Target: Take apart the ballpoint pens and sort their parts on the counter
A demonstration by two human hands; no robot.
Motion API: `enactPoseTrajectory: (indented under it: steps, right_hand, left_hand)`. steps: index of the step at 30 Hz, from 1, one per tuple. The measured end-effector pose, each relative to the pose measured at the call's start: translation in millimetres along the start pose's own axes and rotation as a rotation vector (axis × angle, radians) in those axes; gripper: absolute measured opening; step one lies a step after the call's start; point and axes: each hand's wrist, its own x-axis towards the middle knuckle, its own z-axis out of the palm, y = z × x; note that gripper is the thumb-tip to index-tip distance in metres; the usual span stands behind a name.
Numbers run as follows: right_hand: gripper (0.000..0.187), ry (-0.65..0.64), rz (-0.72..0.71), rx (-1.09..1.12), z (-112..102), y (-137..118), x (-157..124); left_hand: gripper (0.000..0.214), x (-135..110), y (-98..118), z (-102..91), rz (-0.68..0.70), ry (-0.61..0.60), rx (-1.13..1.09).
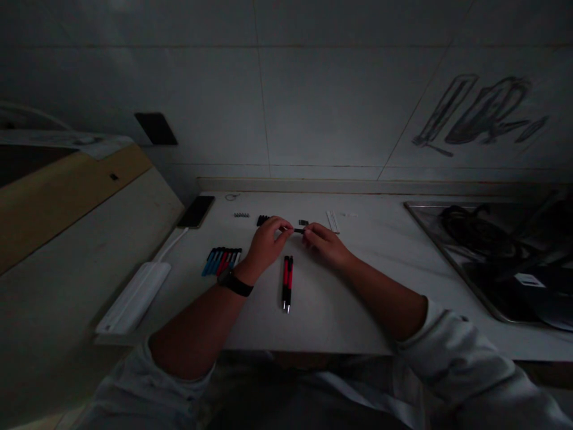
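Note:
Both hands meet over the white table, fingertips pinched on a small black pen part held level between them. My left hand, with a black watch on its wrist, is closed at its left end. My right hand grips the other end. Two red and black pens lie side by side just below the hands. Left of my left wrist is a row of blue, red and white pen barrels. Behind the hands lie small springs, black pieces, small dark parts and thin white refills.
A phone lies at the back left, near a white power strip with a cable. To the right, a metal-rimmed basin holds dark coiled cables. A tiled wall rises behind the table. The scene is dim.

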Motion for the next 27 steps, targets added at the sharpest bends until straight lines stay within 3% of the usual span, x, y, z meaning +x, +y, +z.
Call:
enactPoseTrajectory:
  steps: [6,20,23,27]
  right_hand:
    - [0.038,0.012,-0.03,0.041,1.7,3.3,1.4]
    - [0.046,-0.019,0.107,0.027,5.6,3.6,1.2]
    - [0.042,0.009,0.04,-0.019,6.0,3.5,0.7]
    - [0.024,0.179,-0.162,-0.233,6.8,-0.1,-1.5]
  left_hand:
    - [0.003,0.1,1.2,-1.0,0.015,0.015,0.017]
    - [0.002,-0.3,1.8,-0.1,-0.024,-0.011,0.013]
    - [0.002,-1.1,0.7,1.5,-0.055,-0.002,-0.006]
    - [0.003,-2.4,-3.4,7.9,-0.183,0.032,-0.103]
